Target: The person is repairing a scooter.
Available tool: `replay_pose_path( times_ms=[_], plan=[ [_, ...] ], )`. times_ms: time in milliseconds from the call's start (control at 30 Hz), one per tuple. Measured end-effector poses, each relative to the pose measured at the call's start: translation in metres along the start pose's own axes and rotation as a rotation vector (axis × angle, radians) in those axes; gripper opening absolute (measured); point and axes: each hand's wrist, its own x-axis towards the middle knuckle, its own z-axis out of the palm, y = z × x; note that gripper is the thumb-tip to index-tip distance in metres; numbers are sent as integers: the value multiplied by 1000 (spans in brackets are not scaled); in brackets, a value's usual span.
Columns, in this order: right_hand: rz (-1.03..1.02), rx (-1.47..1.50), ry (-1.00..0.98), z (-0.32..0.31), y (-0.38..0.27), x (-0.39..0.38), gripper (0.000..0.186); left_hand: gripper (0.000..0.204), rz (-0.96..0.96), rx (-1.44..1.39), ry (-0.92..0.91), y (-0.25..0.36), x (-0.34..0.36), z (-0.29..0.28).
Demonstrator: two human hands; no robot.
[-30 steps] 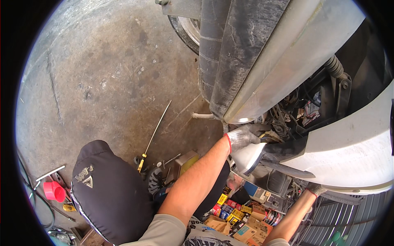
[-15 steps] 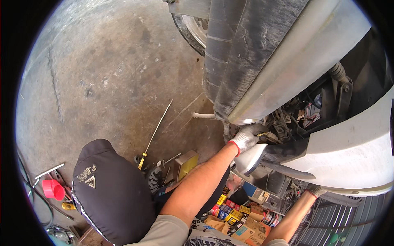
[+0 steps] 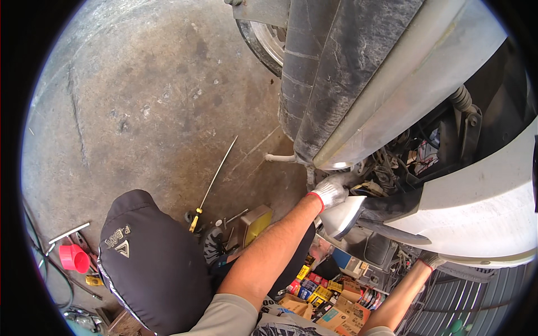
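Note:
My left hand [image 3: 333,190], in a pale knit glove with a red cuff and dark, soiled fingers, reaches into the gap beside the scooter's exposed inner parts [image 3: 383,173]. Its wrist is next to a small white body piece [image 3: 340,217], and its fingertips are lost among the dark parts. Just right of the fingers, yellowish wiring [image 3: 370,187] shows. My right hand [image 3: 432,260], gloved too, is at the lower edge of the large white body panel [image 3: 476,215]. The panel hides its fingers, so its grip cannot be made out.
A long screwdriver [image 3: 213,182] with a yellow handle lies on the concrete floor [image 3: 162,101]. Far left are a pink cup [image 3: 73,258] and a metal bar [image 3: 69,232]. Several small boxes [image 3: 322,294] are stacked below my arms. A black covered rounded object [image 3: 151,263] stands left of me.
My left hand has shifted slightly left, away from the yellowish wiring, which now shows more plainly. My right hand stays at the panel's edge.

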Motion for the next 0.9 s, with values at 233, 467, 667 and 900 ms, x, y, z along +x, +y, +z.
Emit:
replay_pose_path(
  times_ms=[233,467,667,900],
  plan=[
    [7,19,10,2,-1,-2,64,39,-90,22,-10,-6,-11,-6],
    [13,32,19,5,-4,-3,65,43,-72,-53,57,26,-12,-3],
    [16,41,28,2,-8,-4,65,36,-10,191,256,48,-9,10],
    [22,57,25,3,-11,-4,66,25,154,694,330,69,-8,17]
  ],
)
